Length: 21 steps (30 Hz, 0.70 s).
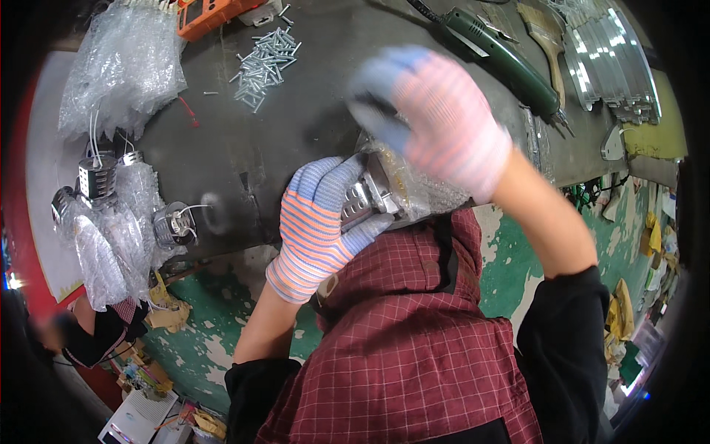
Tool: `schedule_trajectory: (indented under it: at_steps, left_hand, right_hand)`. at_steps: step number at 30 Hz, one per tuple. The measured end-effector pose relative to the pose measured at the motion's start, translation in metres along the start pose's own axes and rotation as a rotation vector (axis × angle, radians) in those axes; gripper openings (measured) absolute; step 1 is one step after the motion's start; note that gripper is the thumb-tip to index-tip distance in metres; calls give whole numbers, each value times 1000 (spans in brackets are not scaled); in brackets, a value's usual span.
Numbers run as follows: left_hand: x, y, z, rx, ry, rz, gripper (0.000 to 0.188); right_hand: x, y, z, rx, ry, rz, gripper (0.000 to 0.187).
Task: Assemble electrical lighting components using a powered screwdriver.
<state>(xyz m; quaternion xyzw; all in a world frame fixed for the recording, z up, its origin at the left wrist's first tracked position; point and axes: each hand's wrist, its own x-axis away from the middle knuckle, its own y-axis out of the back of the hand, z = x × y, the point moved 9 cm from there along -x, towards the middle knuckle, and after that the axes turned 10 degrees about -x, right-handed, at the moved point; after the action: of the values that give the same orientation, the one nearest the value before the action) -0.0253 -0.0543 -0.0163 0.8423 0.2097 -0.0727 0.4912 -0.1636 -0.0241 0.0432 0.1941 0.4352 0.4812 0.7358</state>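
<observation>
My left hand, in a striped glove, is closed round a small silver metal housing with slotted holes, near the front edge of the dark table. Clear bubble wrap lies against the housing on its right, below my other hand. Raised just above and to the right of the housing is my right hand, gloved the same way. Motion smears its fingers, so whether they hold anything cannot be made out.
A heap of screws lies at the back. Bubble-wrapped parts and slotted metal housings with white wires are at the left. A green power screwdriver, a brush and stacked metal strips lie back right. Another person's arm shows lower left.
</observation>
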Motion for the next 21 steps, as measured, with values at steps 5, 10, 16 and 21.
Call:
schedule_trajectory:
  at_steps: [5,10,16,21]
  left_hand:
    - [-6,-5,-2,-35,-28,35,71]
    - [-2,-5,1,-4,-12,20,70]
    - [-2,-6,-1,-15,-20,13,70]
    - [-2,-5,4,54,69,38,69]
  right_hand:
    - [-80,-50,-67,164,-70,134,22]
    - [-98,-91,-45,577,124,440,19]
    - [-111,-103,-50,463,13,554,20]
    - [-103,-76,-77,231,-143,426,31]
